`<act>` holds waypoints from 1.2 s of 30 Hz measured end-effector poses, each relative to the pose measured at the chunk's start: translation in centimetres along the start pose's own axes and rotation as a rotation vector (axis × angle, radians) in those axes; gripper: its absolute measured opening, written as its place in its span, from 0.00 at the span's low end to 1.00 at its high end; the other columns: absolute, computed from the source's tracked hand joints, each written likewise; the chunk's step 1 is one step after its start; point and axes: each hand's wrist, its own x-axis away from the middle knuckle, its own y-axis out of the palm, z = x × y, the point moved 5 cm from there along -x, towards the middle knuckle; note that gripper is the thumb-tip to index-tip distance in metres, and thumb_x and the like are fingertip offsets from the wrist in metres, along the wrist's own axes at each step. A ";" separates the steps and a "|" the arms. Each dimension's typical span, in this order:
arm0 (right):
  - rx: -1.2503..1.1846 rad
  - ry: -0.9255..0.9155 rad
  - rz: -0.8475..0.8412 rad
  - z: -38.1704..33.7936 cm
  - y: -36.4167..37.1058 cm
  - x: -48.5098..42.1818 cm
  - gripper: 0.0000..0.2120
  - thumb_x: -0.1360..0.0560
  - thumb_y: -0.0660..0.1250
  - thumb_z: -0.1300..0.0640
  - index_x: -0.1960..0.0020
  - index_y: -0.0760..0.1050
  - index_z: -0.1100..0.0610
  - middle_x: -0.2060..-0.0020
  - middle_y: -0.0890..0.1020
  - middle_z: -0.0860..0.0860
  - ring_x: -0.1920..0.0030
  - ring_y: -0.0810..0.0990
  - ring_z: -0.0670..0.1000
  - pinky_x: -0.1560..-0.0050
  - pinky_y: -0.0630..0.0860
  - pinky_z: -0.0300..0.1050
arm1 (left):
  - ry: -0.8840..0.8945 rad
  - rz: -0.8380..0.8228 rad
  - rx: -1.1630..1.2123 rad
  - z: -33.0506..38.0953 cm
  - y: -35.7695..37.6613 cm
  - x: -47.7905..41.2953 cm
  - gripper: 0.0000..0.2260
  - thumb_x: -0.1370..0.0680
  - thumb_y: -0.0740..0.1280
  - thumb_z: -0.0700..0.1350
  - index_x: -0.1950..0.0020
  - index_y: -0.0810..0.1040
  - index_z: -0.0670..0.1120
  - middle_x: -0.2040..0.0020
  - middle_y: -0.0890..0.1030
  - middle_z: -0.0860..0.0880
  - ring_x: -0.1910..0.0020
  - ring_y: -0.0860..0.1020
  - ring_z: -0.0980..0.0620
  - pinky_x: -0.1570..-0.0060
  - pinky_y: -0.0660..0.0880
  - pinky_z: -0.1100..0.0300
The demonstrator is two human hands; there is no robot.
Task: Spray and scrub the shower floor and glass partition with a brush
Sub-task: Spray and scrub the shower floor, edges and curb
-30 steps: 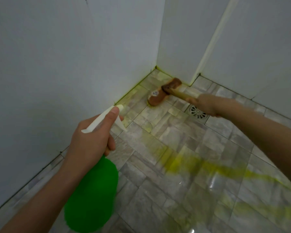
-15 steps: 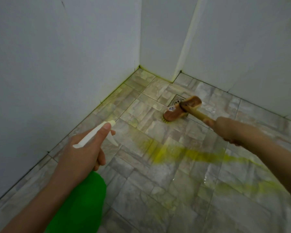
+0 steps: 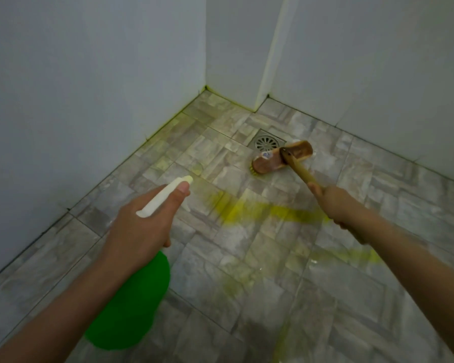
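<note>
The right grip [image 3: 333,203] clasps the brush [image 3: 282,159] handle, head crosswise ahead beside the drain [image 3: 266,142], the streak [image 3: 260,210] nearer; the left grip [image 3: 142,224] holds the bottle [image 3: 131,302]

1. The neck of the spray bottle [image 3: 131,307] hides under the left hand [image 3: 139,229]; its green body, below the wrist, is blurred.
2. The handle end of the brush [image 3: 282,158] is hidden inside the right hand [image 3: 337,204].
3. The sticker [image 3: 266,154] on the brush head is too small to read.

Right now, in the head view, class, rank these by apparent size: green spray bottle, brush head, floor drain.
1. green spray bottle, though nearness to the camera enlarges it
2. brush head
3. floor drain
</note>
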 end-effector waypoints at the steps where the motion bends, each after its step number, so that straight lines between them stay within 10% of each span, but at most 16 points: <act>1: -0.023 -0.002 0.010 -0.2 -0.2 0.0 0.26 0.19 0.46 0.38 0.48 0.68 0.59 0.67 0.75 0.59 0.72 0.74 0.57 0.73 0.72 0.44 | 0.008 -0.021 -0.022 0.0 0.5 0.6 0.22 0.29 0.59 0.70 0.47 0.83 0.60 0.74 0.80 0.51 0.79 0.75 0.59 0.77 0.68 0.72; 6: -0.537 0.039 -0.034 -2.1 -0.4 -0.3 0.19 0.18 0.55 0.47 0.49 0.73 0.64 0.68 0.73 0.55 0.73 0.69 0.51 0.74 0.69 0.42 | 0.005 -0.207 -0.118 -0.8 3.8 3.5 0.12 0.22 0.65 0.60 0.53 0.84 0.56 0.80 0.73 0.53 0.80 0.73 0.58 0.78 0.69 0.70; 13: -0.908 0.164 0.118 5.6 -2.9 7.3 0.18 0.21 0.57 0.45 0.57 0.71 0.59 0.74 0.69 0.51 0.81 0.64 0.46 0.80 0.62 0.36 | 0.019 -0.339 -0.109 -1.2 8.9 5.3 0.21 0.22 0.67 0.58 0.67 0.79 0.44 0.75 0.78 0.45 0.81 0.71 0.56 0.77 0.70 0.62; 19: -0.897 0.331 0.209 13.0 -2.4 14.4 0.21 0.21 0.57 0.42 0.56 0.72 0.60 0.73 0.69 0.52 0.79 0.64 0.47 0.79 0.63 0.37 | 0.038 -0.365 -0.246 -0.4 11.9 6.0 0.28 0.25 0.69 0.64 0.66 0.79 0.39 0.72 0.79 0.41 0.75 0.76 0.46 0.65 0.79 0.45; 25: -0.715 0.487 0.181 18.5 1.3 21.0 0.22 0.19 0.55 0.43 0.54 0.74 0.62 0.71 0.72 0.54 0.76 0.67 0.50 0.77 0.65 0.39 | 0.130 -0.420 -0.221 1.5 13.3 5.8 0.24 0.22 0.65 0.63 0.63 0.82 0.44 0.68 0.83 0.44 0.79 0.76 0.54 0.75 0.74 0.62; 30: -0.624 0.572 0.136 19.9 5.3 23.9 0.23 0.19 0.54 0.44 0.54 0.74 0.63 0.71 0.74 0.55 0.77 0.69 0.51 0.77 0.67 0.40 | 0.105 -0.408 -0.278 1.1 14.6 6.2 0.31 0.26 0.66 0.68 0.66 0.77 0.38 0.70 0.80 0.38 0.73 0.76 0.47 0.62 0.79 0.43; 36: -0.528 0.553 0.076 19.5 6.0 23.6 0.25 0.19 0.53 0.43 0.54 0.75 0.64 0.70 0.74 0.54 0.75 0.71 0.51 0.78 0.69 0.41 | 0.192 -0.571 -0.307 2.8 16.6 7.7 0.25 0.23 0.63 0.65 0.55 0.84 0.44 0.71 0.81 0.41 0.76 0.80 0.52 0.68 0.74 0.60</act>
